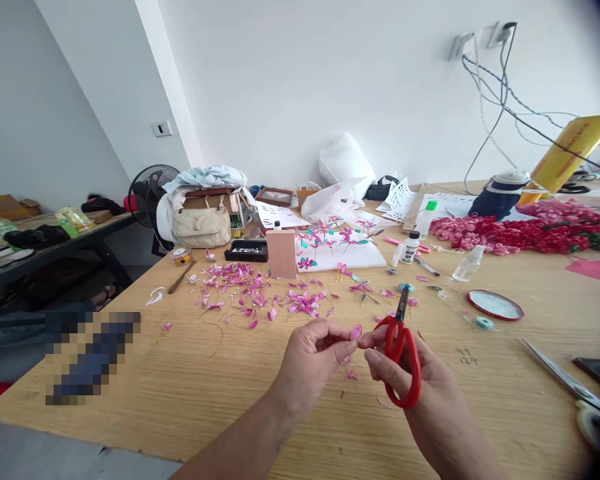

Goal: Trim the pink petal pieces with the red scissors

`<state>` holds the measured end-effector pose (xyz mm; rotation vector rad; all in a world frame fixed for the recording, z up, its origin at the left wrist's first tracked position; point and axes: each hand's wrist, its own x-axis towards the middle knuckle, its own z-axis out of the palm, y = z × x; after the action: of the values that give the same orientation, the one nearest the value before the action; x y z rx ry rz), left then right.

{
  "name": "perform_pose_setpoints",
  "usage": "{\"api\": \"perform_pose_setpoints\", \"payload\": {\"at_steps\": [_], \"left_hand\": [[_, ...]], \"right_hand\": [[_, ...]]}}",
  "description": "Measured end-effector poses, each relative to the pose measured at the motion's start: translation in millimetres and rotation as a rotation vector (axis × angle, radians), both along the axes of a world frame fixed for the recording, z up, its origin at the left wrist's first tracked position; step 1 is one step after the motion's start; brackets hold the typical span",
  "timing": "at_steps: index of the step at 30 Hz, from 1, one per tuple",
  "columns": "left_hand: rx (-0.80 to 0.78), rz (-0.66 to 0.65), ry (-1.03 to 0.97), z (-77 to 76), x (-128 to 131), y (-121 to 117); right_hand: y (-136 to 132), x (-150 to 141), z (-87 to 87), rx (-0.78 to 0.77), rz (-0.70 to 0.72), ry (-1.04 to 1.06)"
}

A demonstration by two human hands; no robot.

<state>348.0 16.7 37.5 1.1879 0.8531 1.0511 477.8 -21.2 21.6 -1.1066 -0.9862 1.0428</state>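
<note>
My left hand (314,357) is closed in a pinch on a small pink petal (356,331), held just above the wooden table (190,387). My right hand (405,377) grips red-handled scissors (401,353), blades pointing up and away, and its fingertips also touch the petal. Both hands meet at the table's near middle. Many loose pink petals (250,293) lie scattered beyond them.
A small wooden block (281,253), white sheet with pink flowers (337,250), small bottles (410,247), red lid (495,305), a heap of red-pink flowers (520,233), a beige bag (203,225) and a fan (147,193) stand farther back. Another pair of scissors (570,387) lies at right.
</note>
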Motion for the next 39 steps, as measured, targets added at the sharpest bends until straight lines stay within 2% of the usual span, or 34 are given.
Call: {"api": "perform_pose_setpoints", "payload": {"at_steps": [9, 15, 21, 27, 33, 39], "left_hand": [[-0.053, -0.053, 0.101, 2.4, -18.5, 39.2], [-0.078, -0.104, 0.063, 2.6, 0.1, 81.8], [-0.086, -0.084, 0.064, -10.1, 35.9, 138.2], [0.011, 0.04, 0.271, -32.5, 67.4, 180.7], [0.005, 0.046, 0.472, -44.6, 83.6, 194.9], [-0.045, 0.109, 0.515, -48.8, 90.8, 192.7]], "right_hand": [[19.7, 55.7, 21.9, -0.085, -0.101, -0.284], [55.7, 72.2, 27.1, -0.065, -0.02, -0.274], [91.2, 90.3, 12.8, -0.034, -0.087, -0.237], [97.7, 104.1, -10.3, -0.016, -0.179, -0.205], [98.5, 113.5, -23.3, 0.001, -0.23, -0.179], [101.1, 116.7, -25.1, -0.002, -0.233, -0.158]]}}
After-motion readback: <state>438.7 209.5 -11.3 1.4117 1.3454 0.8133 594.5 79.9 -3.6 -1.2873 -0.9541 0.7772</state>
